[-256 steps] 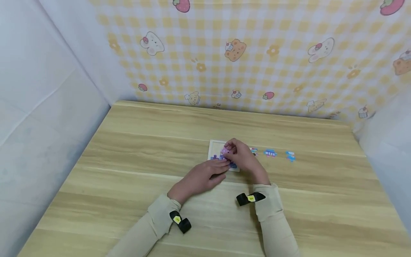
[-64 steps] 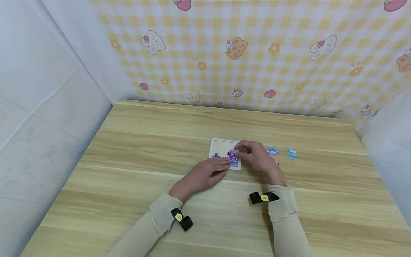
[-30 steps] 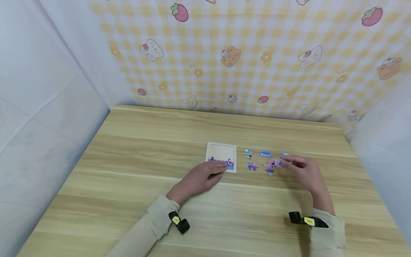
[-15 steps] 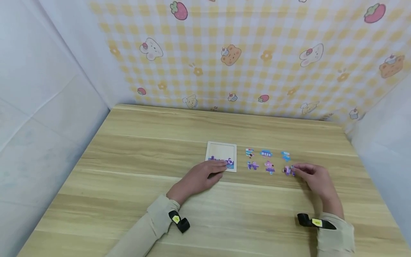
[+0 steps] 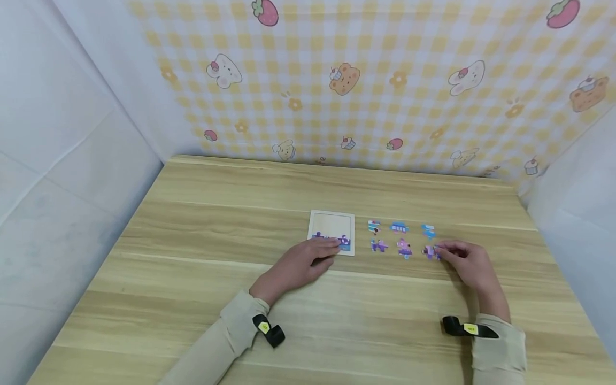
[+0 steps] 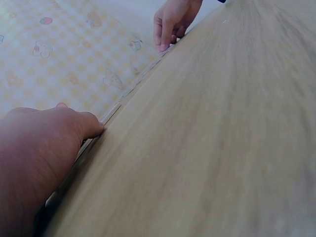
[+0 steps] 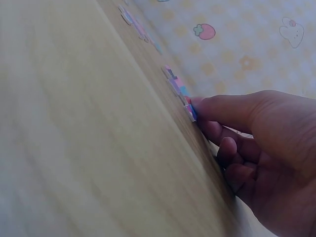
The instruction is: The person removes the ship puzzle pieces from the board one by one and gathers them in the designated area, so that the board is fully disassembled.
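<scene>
I am resting my left hand (image 5: 299,264) on the lower part of a pale puzzle tray (image 5: 332,222), while my right hand (image 5: 470,263) is pinching a purple piece (image 5: 428,252) on the wooden table (image 5: 375,321). Five other pieces (image 5: 399,228) are lying near it in two rows, and a yellow checked cloth (image 5: 298,69) is hanging behind.

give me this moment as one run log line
left hand: rests on puzzle board; right hand: pinches purple puzzle piece; five other loose pieces: on table, right of board; board: upper part unfilled
</scene>
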A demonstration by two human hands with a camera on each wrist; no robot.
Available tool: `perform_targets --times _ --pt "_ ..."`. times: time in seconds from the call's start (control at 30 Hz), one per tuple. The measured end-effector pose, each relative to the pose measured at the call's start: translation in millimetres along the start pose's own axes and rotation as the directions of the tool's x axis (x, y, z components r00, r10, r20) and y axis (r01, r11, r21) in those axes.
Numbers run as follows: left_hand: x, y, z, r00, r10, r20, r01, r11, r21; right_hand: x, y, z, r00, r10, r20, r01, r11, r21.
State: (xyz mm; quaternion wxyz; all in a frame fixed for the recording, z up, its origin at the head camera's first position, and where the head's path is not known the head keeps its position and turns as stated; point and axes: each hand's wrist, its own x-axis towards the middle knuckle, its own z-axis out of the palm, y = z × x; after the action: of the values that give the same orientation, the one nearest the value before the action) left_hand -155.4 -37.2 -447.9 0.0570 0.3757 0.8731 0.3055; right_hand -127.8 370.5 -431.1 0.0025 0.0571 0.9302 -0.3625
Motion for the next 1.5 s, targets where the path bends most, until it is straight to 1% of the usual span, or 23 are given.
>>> perform_targets --times 0.2,0.43,0.57,0.8,1.13,1.3,1.5 --pt "0.2 0.2 -1.1 1.000 -0.003 0.008 0.002 1.000 0.009 0.9 -2.6 -0.8 0.998 0.058 0.019 -0.058 0.998 0.029" --pt "0.0 1.3 -2.1 1.000 0.007 0.000 -0.007 1.000 0.002 0.3 -3.2 -1.3 0.995 0.094 0.026 -0.095 0.995 0.039" --pt "-0.2 1.7 -2.4 1.000 0.007 -0.002 -0.007 1.000 -0.001 -0.5 -2.9 -1.6 0.996 0.089 0.023 -0.090 0.995 0.033" --pt "-0.1 1.6 -1.5 1.000 -0.013 0.004 0.013 1.000 0.001 -1.2 -3.3 -1.3 0.999 0.046 0.005 -0.047 0.998 0.033" --pt "-0.1 0.1 -0.2 1.000 -0.007 -0.003 0.007 1.000 -0.001 -2.2 -5.4 -0.2 0.999 0.031 -0.033 -0.030 0.999 0.029" --pt "-0.1 -0.2 -0.4 1.000 0.001 -0.007 -0.001 1.000 0.003 -2.5 -5.2 -0.1 0.998 0.037 -0.042 -0.037 0.999 0.016" --pt "-1.4 -0.4 0.2 0.999 0.032 -0.024 -0.031 0.999 0.028 -3.2 0.7 -0.2 0.996 0.069 -0.056 -0.067 0.997 0.048"
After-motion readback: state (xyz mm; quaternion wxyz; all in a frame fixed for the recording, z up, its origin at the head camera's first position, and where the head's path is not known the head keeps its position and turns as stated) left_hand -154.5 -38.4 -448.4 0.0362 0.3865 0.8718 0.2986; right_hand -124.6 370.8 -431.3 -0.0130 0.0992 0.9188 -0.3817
